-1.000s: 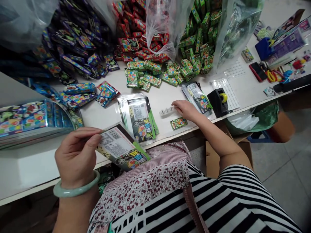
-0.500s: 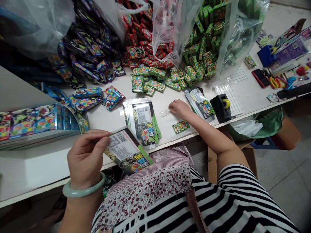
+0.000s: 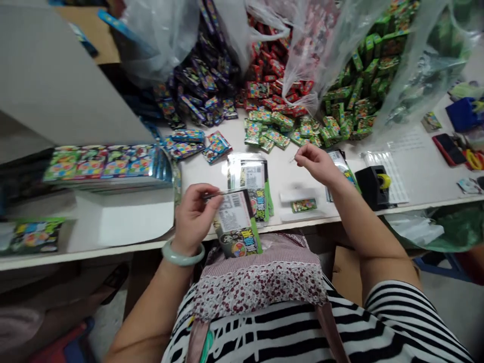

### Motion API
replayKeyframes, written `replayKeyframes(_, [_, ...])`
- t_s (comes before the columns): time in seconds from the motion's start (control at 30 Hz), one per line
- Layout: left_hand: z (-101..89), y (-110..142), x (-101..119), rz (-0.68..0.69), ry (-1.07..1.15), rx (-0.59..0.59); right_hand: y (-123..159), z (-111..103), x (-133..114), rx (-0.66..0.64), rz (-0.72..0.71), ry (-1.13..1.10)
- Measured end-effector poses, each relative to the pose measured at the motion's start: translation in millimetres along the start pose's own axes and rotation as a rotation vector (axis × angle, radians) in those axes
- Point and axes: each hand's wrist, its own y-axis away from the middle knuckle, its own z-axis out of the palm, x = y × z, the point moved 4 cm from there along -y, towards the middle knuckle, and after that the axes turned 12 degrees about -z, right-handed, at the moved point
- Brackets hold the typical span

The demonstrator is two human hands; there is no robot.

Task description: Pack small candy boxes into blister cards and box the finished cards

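Between thumb and fingers my left hand (image 3: 198,214) pinches the top edge of a flat printed packet (image 3: 238,227), black and green with a white barcode label. My right hand (image 3: 315,161) is raised over the table, its fingertips closed on a small clear piece (image 3: 292,159), too small to name surely. A stack of similar packets (image 3: 259,179) lies just beyond the held one. Below my right hand, a small green candy box (image 3: 303,204) rests on a clear and white sheet. More packets (image 3: 341,164) lie partly hidden behind my right forearm.
Plastic bags spill purple boxes (image 3: 204,96), red boxes (image 3: 270,91) and green boxes (image 3: 351,106) along the back. A black tape dispenser (image 3: 372,186) stands at right beside clear strips (image 3: 395,176). At left, an open carton (image 3: 132,219) holds a row of packets. A phone (image 3: 448,148) lies far right.
My right hand has lifted off the tabletop with the small clear piece in its fingertips. My left hand still holds the packet. The view has swung to the left.
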Motion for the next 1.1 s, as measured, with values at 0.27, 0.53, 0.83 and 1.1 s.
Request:
replayKeyframes(0.27, [0.4, 2.9, 11.8, 0.097, 0.051, -0.104, -23.7, 115.9, -140.7, -0.76, -0.4, 0.263])
replayKeyframes(0.53, [-5.8, 3.7, 9.2, 0.107, 0.077, -0.071, -42.5, 149.3, -132.3, -0.989, -0.18, 0.504])
replayKeyframes(0.83, [-2.7, 3.2, 7.6, 0.134, 0.039, -0.08, -47.5, 153.0, -114.5, -0.873, -0.179, 0.369])
replayKeyframes(1.1, [-2.5, 7.0, 0.2, 0.176, -0.058, 0.07, -38.4, 156.3, -98.5, -0.773, 0.07, 0.158])
